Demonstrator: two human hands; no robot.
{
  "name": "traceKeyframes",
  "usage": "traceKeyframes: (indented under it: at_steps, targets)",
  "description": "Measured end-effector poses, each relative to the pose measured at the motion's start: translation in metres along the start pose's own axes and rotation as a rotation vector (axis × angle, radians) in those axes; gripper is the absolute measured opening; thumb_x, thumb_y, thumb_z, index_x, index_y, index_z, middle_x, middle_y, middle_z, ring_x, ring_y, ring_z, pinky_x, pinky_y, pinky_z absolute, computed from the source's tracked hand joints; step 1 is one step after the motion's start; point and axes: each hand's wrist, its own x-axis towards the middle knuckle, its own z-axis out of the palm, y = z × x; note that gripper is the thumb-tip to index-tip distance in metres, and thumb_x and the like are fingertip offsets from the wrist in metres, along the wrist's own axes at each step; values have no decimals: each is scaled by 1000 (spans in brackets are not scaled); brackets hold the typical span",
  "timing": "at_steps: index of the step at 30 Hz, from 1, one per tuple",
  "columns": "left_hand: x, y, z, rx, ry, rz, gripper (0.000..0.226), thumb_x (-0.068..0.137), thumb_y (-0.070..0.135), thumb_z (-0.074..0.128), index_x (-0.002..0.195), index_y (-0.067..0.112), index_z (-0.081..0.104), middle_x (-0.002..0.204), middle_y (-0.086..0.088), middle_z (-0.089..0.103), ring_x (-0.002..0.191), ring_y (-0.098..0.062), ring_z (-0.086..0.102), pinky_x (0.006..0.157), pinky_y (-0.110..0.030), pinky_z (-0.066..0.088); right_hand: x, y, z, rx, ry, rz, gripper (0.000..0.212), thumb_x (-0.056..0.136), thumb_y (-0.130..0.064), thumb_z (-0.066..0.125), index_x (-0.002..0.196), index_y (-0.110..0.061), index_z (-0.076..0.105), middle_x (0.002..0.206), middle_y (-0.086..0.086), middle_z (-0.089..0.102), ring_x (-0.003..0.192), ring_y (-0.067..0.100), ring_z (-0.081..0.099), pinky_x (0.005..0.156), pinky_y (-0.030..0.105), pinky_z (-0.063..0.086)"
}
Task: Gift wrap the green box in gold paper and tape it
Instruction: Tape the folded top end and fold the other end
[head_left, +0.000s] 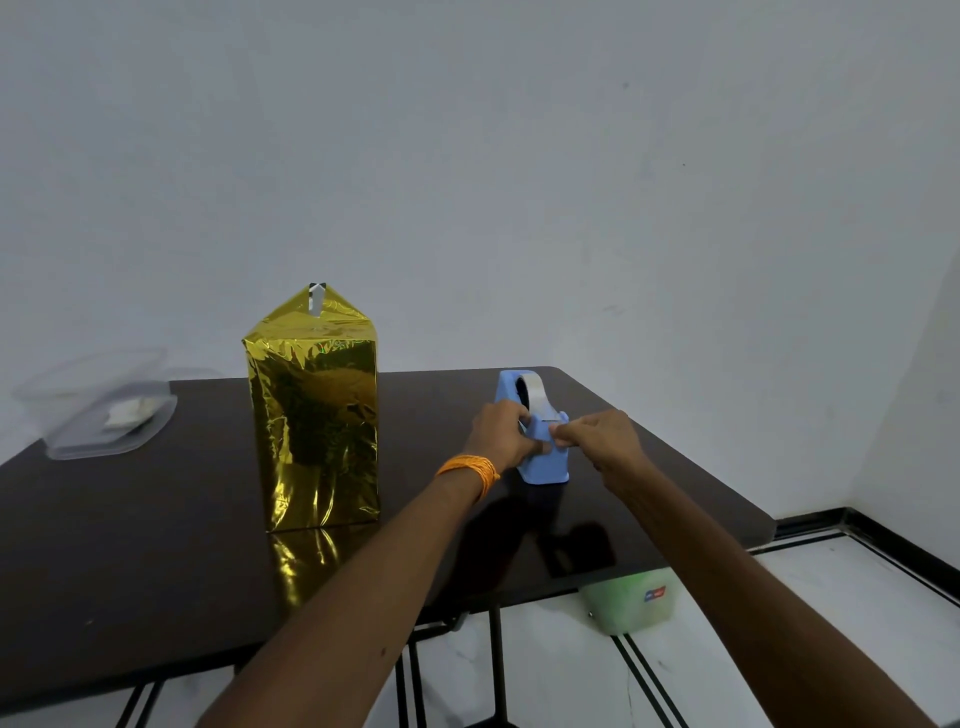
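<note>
The box wrapped in shiny gold paper (314, 415) stands upright on the dark table (156, 561), left of centre. Its top flaps rise to a peak with a strip of clear tape sticking up there. No green shows through the paper. To its right sits a blue tape dispenser (540, 441) with a roll of clear tape. My left hand (501, 434) grips the dispenser's left side. My right hand (597, 436) pinches the tape end at the dispenser's cutter.
A clear plastic container (98, 410) with something pale inside rests at the table's far left corner. A pale green bin (631, 603) stands on the tiled floor under the table's right edge. A white wall is close behind.
</note>
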Motion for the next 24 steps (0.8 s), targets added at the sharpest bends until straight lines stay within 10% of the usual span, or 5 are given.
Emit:
traceKeyframes:
  at_steps: [4,11,15,20,24]
  targets:
    - [-2,1,1,3,2,7,40,75,31,84,102,6,68,99,-13,73,89,-26,68,73,-32,52,-4,10,-4,-284,-20,-35,34,77,-12,78,50,-6,58,49,1,49,45,12,41,47,25,35]
    - [-9,0,-13,44,-4,-35,36,84,7,62,121,11,63,102,-15,71,98,-30,65,84,-39,55,-23,-11,-30,3,-106,-217,51,103,-41,46,81,-8,78,77,-1,76,75,0,65,75,22,43]
    - [-19,14,-50,-308,108,-62,22,96,13,52,102,3,71,94,-16,72,85,-26,69,82,-41,60,-30,-33,-24,125,-149,-250,61,107,-43,32,91,-4,77,82,7,76,65,-4,63,65,14,40]
    - [-34,27,-92,-404,100,-16,40,92,43,64,93,5,75,85,-11,74,79,-21,73,71,-32,62,-38,-59,-4,206,-187,-286,64,106,-47,28,83,-11,75,84,8,77,76,10,63,72,26,43]
    - [-46,29,-113,-232,164,96,20,81,27,80,86,7,77,77,-5,73,71,-17,72,66,-31,62,-48,-80,7,211,-230,-297,62,107,-46,26,83,-17,75,78,4,76,81,12,63,75,30,43]
